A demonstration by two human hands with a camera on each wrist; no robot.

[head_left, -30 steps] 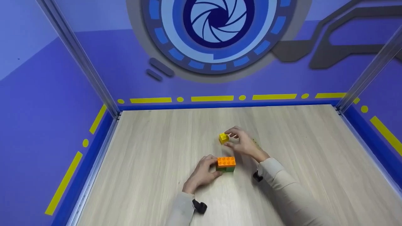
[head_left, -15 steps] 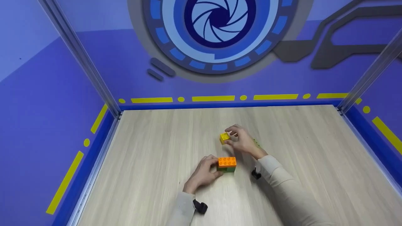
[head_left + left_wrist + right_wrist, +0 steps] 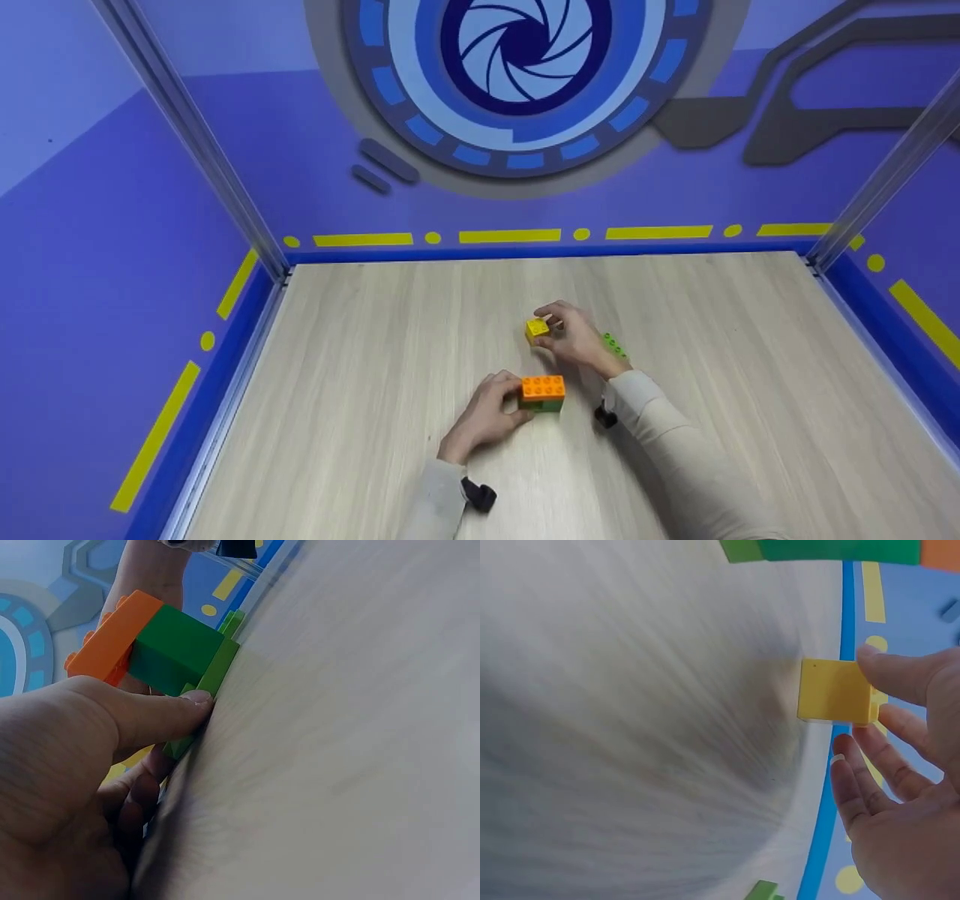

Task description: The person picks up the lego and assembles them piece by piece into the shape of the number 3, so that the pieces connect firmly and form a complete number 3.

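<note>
A stack of toy building bricks point(image 3: 541, 394) stands on the table, an orange brick point(image 3: 112, 637) over a dark green brick point(image 3: 177, 649), with a lighter green brick point(image 3: 219, 666) at the bottom. My left hand point(image 3: 487, 412) grips its left side; in the left wrist view the thumb lies along the lighter green brick. Farther back, my right hand point(image 3: 576, 341) pinches a small yellow brick point(image 3: 536, 330) between thumb and index finger near its studded top. The other right fingers are loosely bent beside it in the right wrist view.
A light green studded brick point(image 3: 614, 345) lies just right of my right hand, partly hidden by the wrist. Purple-blue walls point(image 3: 495, 202) enclose the wood-grain table point(image 3: 375, 337) at the back and sides, with metal rails at the corners.
My right wrist has shifted slightly left, so more of the light green brick behind it shows. The left hand and its stack stay in place, as does the yellow brick.
</note>
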